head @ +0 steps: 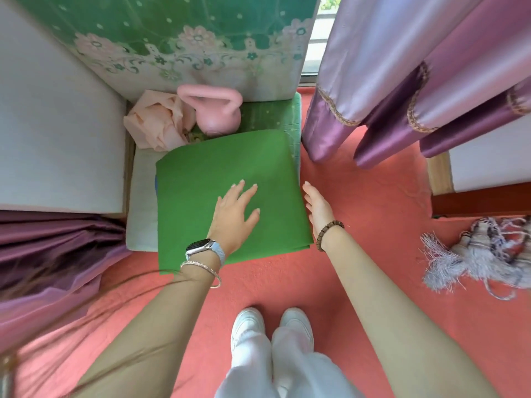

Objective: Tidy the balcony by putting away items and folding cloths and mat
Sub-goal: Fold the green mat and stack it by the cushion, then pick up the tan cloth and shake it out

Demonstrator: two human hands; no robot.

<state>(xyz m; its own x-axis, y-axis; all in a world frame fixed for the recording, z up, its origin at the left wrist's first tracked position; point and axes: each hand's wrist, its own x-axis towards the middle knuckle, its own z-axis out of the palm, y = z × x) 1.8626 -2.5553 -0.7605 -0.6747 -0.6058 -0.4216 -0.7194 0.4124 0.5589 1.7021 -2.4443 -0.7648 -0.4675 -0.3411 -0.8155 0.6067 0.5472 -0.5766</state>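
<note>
Left hand (235, 215), fingers spread, is pressing the soft, likely light green mat (201, 179); right hand (316, 208), fingers straight and empty, is flanking its graspable 3 o'clock edge.

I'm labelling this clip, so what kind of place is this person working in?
Likely a home balcony or sunroom corner: purple curtains hang beside a bright window, red carpet covers the floor, and a pink kettlebell and green mat sit on a cushioned seat.
</note>
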